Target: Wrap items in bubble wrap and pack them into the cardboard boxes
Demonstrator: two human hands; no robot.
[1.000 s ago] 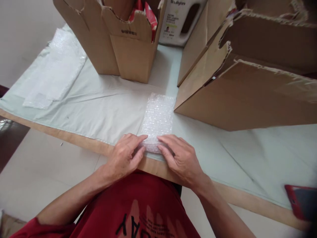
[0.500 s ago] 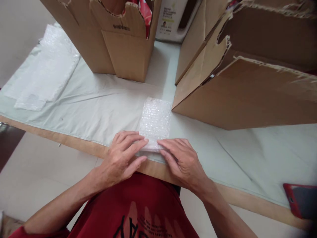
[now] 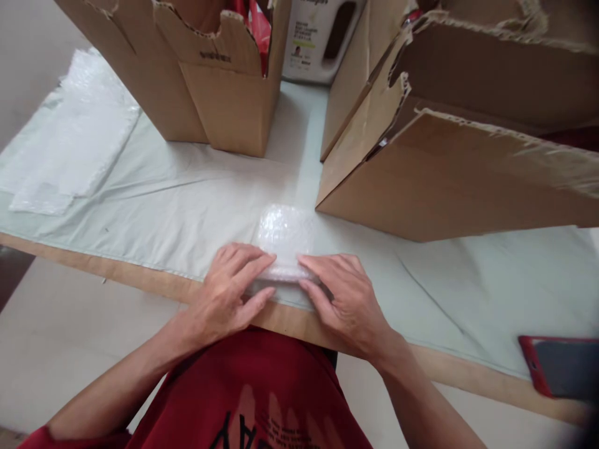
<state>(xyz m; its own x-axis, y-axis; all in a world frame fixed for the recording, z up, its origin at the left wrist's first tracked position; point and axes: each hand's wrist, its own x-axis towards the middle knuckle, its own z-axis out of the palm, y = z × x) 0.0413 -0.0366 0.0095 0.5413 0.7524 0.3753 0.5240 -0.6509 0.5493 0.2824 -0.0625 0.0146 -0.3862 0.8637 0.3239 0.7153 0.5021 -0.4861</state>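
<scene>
A strip of bubble wrap lies on the pale cloth at the table's near edge, its near end rolled into a thick bundle. My left hand rests on the bundle's left end, fingers curled over it with the thumb along the front. My right hand presses on the right end in the same way. What is inside the roll is hidden.
An open cardboard box stands behind on the left, a larger one on the right, a white jug between them. Spare bubble wrap sheets lie far left. A red-cased phone sits at the right edge.
The flat length of bubble wrap beyond my fingers has grown shorter as both hands rolled the bundle away from me. The camera has shifted slightly.
</scene>
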